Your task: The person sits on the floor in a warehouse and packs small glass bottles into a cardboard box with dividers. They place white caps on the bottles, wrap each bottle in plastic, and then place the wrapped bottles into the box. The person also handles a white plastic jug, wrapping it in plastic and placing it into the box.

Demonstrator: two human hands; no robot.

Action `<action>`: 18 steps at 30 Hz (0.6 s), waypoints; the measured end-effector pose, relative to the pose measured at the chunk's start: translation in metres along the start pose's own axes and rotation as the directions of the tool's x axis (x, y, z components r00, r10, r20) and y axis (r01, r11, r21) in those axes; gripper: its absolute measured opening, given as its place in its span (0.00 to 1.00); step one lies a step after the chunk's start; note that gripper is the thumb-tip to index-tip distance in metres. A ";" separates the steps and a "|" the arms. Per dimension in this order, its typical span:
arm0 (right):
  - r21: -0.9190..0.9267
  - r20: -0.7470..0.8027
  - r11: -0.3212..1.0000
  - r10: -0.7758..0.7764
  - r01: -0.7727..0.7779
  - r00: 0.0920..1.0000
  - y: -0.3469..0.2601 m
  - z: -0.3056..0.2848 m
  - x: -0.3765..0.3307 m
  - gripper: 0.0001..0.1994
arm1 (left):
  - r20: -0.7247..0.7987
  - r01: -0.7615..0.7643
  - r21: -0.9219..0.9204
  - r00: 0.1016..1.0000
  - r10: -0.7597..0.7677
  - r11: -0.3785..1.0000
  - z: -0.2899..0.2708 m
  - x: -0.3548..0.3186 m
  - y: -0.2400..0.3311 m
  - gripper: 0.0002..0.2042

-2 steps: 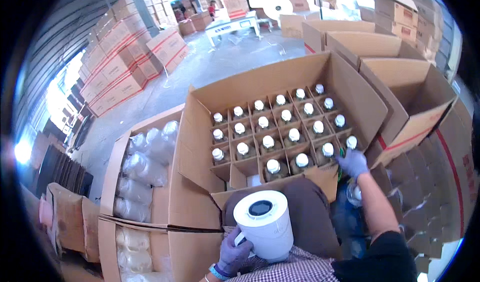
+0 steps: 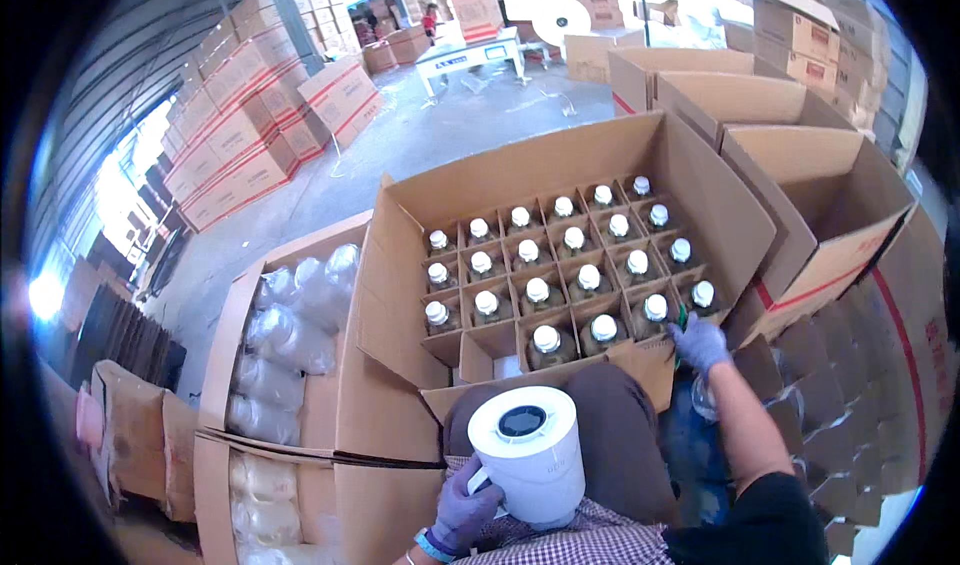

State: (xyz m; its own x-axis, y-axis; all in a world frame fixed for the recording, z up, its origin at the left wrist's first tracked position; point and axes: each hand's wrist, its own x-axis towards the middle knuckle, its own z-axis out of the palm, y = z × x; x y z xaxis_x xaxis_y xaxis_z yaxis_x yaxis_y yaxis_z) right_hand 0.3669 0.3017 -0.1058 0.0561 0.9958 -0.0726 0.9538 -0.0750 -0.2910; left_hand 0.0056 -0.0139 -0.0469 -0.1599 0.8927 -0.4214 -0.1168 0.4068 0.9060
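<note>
In my lap stands a white plastic jug (image 2: 540,465) with a round dark centre in its top. My left hand (image 2: 466,510), in a purple glove, is closed around its handle. My gloved right hand (image 2: 703,347) is at the near right corner of an open cardboard box (image 2: 520,165), fingers curled beside a thin green thing (image 2: 683,319); what they grip is mostly hidden. Just beyond it is a white-capped bottle (image 2: 703,295) in the corner compartment. Several more such bottles (image 2: 588,279) stand upright in the divided box. One near-left compartment (image 2: 495,350) shows no bottle.
At left, two open cartons hold clear plastic-wrapped items (image 2: 285,335). Open empty boxes (image 2: 800,180) line the right side, above stacked cardboard dividers (image 2: 840,395). Farther back are piled cartons (image 2: 235,145) and a white machine table (image 2: 470,57) with a carton on it.
My right hand has drawn slightly down and left, away from the corner bottle's cap, which now shows more fully. My left hand and the jug stay about where they were.
</note>
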 end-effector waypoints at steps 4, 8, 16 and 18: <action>0.170 -0.155 0.986 0.025 0.002 0.988 0.033 0.046 0.005 0.20 | 0.168 -0.048 0.063 0.985 0.036 0.997 0.006 0.007 0.016 0.31; 0.158 -0.299 0.971 -0.125 0.179 0.946 0.074 0.016 0.029 0.18 | 0.351 -0.075 -0.079 0.931 0.098 0.994 -0.004 0.016 0.009 0.33; 0.762 -0.187 0.347 -0.691 0.547 0.698 -0.049 -0.204 -0.137 0.11 | 0.631 -0.099 -0.059 0.767 0.114 0.993 -0.007 0.072 0.014 0.26; 0.479 -0.253 0.151 -0.919 0.865 0.301 -0.079 -0.216 -0.190 0.10 | 0.701 -0.007 -0.145 0.705 0.108 0.989 0.006 0.085 -0.004 0.27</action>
State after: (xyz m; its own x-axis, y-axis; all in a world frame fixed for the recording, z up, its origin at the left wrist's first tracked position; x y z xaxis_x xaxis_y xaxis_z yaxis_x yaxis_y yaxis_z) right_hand 0.3442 0.1299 0.1369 -0.7852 0.3822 0.4872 0.0517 0.8245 -0.5635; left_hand -0.0018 0.0612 -0.0865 0.5621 0.8091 -0.1717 -0.2566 0.3679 0.8938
